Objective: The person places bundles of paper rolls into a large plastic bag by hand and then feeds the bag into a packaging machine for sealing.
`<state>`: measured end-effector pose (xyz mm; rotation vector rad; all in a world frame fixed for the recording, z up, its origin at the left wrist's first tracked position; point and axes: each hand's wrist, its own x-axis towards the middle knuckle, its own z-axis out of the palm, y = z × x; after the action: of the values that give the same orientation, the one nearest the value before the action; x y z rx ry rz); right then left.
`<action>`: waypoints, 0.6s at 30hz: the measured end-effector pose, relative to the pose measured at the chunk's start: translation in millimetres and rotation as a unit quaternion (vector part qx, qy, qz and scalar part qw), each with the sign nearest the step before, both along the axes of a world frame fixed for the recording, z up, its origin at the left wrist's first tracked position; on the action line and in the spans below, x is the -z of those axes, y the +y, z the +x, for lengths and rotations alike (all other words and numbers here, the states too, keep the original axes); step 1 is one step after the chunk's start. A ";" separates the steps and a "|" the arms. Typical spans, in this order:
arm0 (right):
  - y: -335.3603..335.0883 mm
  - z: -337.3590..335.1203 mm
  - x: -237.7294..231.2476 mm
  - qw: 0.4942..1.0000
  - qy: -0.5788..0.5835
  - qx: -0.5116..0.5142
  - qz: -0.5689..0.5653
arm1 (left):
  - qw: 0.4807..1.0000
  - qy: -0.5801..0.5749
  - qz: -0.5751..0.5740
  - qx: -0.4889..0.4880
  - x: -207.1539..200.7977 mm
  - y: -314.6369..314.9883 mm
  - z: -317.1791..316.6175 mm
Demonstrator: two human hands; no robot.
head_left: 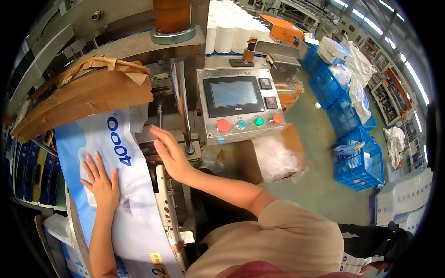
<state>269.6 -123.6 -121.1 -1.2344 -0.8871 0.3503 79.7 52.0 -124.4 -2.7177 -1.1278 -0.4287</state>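
A long sheet of white and blue printed plastic packaging (136,217) lies along the machine bed on my left, its far end running in under a bent brown cardboard flap (92,102). My left hand (102,185) rests flat on the plastic, fingers spread, with nothing in its grasp. Beyond the right edge of the plastic, my right hand (174,157) is held beside the machine's upright steel rod (180,106). Its fingers are stretched out and hold nothing that I can see. Whether its fingertips touch the machine is unclear.
A control panel (238,104) with a screen and coloured buttons stands ahead. Below it is a cardboard box (299,148) of clear plastic film. White rolls (225,37) stand behind. Blue crates (357,157) line the floor at right; a dark-clothed person (378,238) is at lower right.
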 end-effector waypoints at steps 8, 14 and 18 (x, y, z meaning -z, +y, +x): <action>-126.8 -31.3 84.0 0.987 -0.028 -0.052 -0.153 | 1.000 0.006 -0.009 0.000 6.7 1.0 9.2; -209.8 -30.8 250.2 0.793 -0.225 0.070 -0.562 | 1.000 0.001 -0.012 0.001 4.1 1.9 10.7; -219.8 -25.7 244.1 0.712 -0.163 0.020 -0.682 | 1.000 -0.010 -0.013 0.022 8.9 4.3 6.2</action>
<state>243.9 -343.5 -365.2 -2.7624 -0.8507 0.8469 85.8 56.3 -133.3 -2.7712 -1.0875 -0.4532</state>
